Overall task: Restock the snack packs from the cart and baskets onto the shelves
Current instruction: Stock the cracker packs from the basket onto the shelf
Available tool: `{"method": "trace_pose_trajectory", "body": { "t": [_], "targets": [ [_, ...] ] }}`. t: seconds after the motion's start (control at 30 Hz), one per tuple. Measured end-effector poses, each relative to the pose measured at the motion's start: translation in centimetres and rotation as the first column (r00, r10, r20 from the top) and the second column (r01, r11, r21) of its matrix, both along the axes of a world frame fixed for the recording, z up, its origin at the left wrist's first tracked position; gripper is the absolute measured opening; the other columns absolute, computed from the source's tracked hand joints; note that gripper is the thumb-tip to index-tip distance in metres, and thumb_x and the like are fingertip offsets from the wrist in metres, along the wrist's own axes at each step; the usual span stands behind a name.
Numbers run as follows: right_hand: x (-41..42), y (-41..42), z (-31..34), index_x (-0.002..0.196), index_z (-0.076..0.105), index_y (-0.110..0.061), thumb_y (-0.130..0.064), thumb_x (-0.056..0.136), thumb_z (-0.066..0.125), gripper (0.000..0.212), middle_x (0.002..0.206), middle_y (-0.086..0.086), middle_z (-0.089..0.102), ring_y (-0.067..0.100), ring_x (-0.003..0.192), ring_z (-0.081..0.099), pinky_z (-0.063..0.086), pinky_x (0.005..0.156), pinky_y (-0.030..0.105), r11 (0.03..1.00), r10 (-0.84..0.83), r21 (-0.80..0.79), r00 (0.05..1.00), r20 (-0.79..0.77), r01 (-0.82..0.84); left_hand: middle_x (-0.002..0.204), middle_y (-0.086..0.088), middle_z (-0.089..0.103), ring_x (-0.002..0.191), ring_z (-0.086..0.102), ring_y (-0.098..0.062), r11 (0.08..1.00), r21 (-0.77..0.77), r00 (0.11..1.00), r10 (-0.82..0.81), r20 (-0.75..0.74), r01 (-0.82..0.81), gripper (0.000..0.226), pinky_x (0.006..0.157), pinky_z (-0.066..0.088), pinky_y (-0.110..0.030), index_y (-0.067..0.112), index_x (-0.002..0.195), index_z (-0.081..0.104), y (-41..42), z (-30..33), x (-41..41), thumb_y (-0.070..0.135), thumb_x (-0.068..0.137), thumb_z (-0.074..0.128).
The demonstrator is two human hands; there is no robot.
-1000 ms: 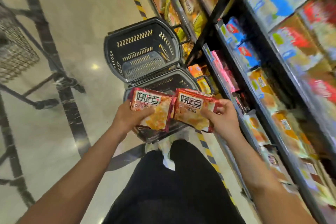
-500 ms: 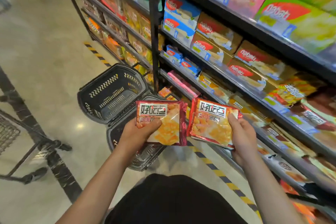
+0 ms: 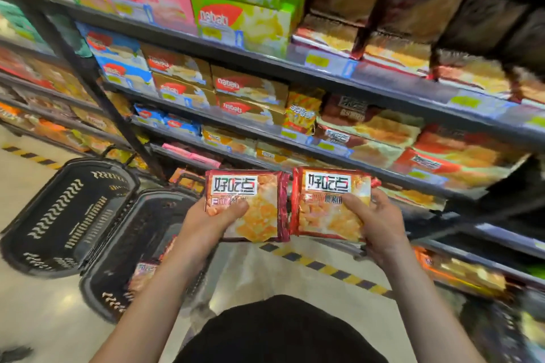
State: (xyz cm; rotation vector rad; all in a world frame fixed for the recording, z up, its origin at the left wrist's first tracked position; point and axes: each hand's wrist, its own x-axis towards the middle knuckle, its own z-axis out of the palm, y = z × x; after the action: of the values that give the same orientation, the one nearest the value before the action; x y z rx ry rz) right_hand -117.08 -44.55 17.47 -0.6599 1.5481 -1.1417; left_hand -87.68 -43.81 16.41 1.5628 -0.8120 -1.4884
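"好吃点" is printed on both held packs, left pack (image 3: 247, 203) and right pack (image 3: 330, 206); "nabati" on the green box (image 3: 241, 23) and brown boxes (image 3: 247, 88).

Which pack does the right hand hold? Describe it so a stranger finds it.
Start at the black shelving, then look down to the two hands in front. The right hand grips the red-edged glossy snack pack; unlike the left pack, it lies nearer the shelves.
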Motion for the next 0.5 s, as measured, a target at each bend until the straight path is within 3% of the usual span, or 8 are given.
{"method": "trace_pose_trajectory", "body": {
  "t": [0.07, 0.17, 0.3, 0.43, 0.5],
  "targets": [
    [-3.0, 1.0, 0.2, 0.117, 0.066, -0.012, -0.027, 0.071, 0.09, 0.054, 0.115, 0.014, 0.076, 0.033, 0.104, 0.074, 0.059, 0.092, 0.05, 0.999, -0.038, -0.024, 0.999, 0.018, 0.039, 0.101, -0.003, 0.08, 0.097, 0.076, -0.024, 1.0, -0.003, 1.0, -0.029, 0.006, 0.029, 0.055, 0.097, 0.056, -0.047, 0.017, 0.108, 0.077, -0.7, 0.3, -2.6, 0.04, 0.062, 0.096],
    [-6.9, 2.4, 0.6, 0.114, 0.069, -0.011, -0.014, 0.089, 0.077, 0.026, 0.108, 0.013, 0.078, 0.035, 0.101, 0.074, 0.058, 0.094, 0.054, 0.995, -0.077, -0.066, 0.997, 0.017, 0.078, 0.1, 0.0, 0.08, 0.097, 0.076, -0.021, 0.993, -0.048, 0.993, -0.101, 0.062, 0.104, 0.031, 0.099, 0.056, -0.046, 0.023, 0.1, 0.081, -1.7, 0.9, -6.4, 0.034, 0.073, 0.091],
    [-10.9, 3.8, 1.7, 0.114, 0.068, -0.007, -0.013, 0.095, 0.071, 0.021, 0.107, 0.016, 0.077, 0.04, 0.101, 0.073, 0.059, 0.09, 0.056, 0.981, -0.163, -0.106, 0.987, -0.001, 0.162, 0.097, 0.002, 0.08, 0.095, 0.076, -0.018, 0.981, -0.091, 0.98, -0.164, 0.109, 0.174, 0.02, 0.096, 0.057, -0.043, 0.021, 0.102, 0.079, -3.3, 2.3, -10.8, 0.027, 0.084, 0.084],
    [-13.9, 4.5, 3.5, 0.115, 0.068, -0.012, -0.017, 0.096, 0.07, 0.02, 0.108, 0.008, 0.078, 0.03, 0.099, 0.076, 0.061, 0.086, 0.051, 0.96, -0.241, -0.154, 0.97, -0.031, 0.233, 0.091, 0.012, 0.079, 0.089, 0.075, -0.008, 0.961, -0.136, 0.963, -0.222, 0.151, 0.243, 0.022, 0.078, 0.053, -0.027, 0.023, 0.105, 0.076, -4.8, 4.9, -14.6, 0.028, 0.085, 0.082],
    [-15.0, 4.4, 4.5, 0.116, 0.066, -0.014, -0.019, 0.097, 0.069, 0.021, 0.108, 0.006, 0.078, 0.028, 0.099, 0.076, 0.063, 0.081, 0.047, 0.942, -0.288, -0.184, 0.958, -0.011, 0.281, 0.093, 0.013, 0.079, 0.085, 0.074, -0.003, 0.937, -0.17, 0.946, -0.276, 0.171, 0.304, 0.022, 0.075, 0.051, -0.026, 0.024, 0.107, 0.075, -5.7, 6.0, -16.0, 0.029, 0.086, 0.081]
  ]
}}
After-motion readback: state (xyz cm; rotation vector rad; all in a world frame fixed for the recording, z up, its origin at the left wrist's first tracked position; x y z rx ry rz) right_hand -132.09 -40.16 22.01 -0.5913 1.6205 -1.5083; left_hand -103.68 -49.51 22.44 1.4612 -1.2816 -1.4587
